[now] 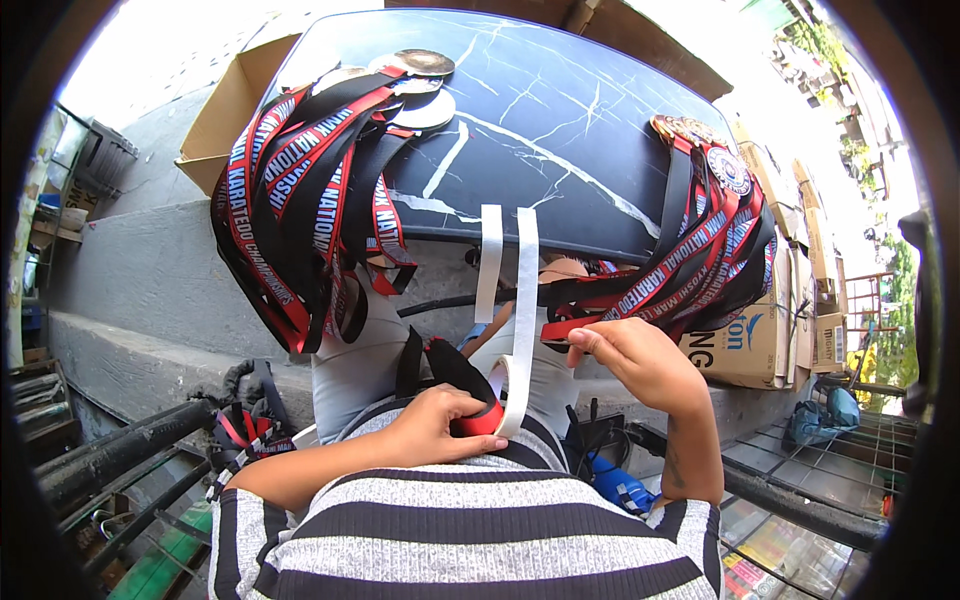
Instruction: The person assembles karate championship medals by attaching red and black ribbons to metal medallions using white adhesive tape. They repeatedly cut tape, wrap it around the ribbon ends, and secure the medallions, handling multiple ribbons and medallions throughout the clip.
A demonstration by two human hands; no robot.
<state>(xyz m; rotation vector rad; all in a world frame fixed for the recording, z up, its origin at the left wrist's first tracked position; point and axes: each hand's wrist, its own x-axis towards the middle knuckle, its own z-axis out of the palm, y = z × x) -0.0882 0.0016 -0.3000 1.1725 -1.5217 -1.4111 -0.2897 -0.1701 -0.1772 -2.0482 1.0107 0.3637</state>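
My left hand [440,422] rests in my lap, its fingers closed round a red-and-black ribbon [480,420]. A long white tape strip [526,300] hangs from the table's near edge, and its lower end curls beside those fingers. Left of it, a shorter white strip [487,265] hangs from the same edge. My right hand [640,362] pinches the red end of a medal ribbon [568,328] between thumb and fingers. That end reaches out from the right-hand bunch of printed medal ribbons [700,250], whose medals [728,170] lie on the tabletop.
The dark marbled table [540,130] stands before my knees. Another bunch of medal ribbons [300,190] drapes over its left side, with medals [425,108] on top. Cardboard boxes [750,335] stand at the right. Black metal rails [140,440] run on both sides of me.
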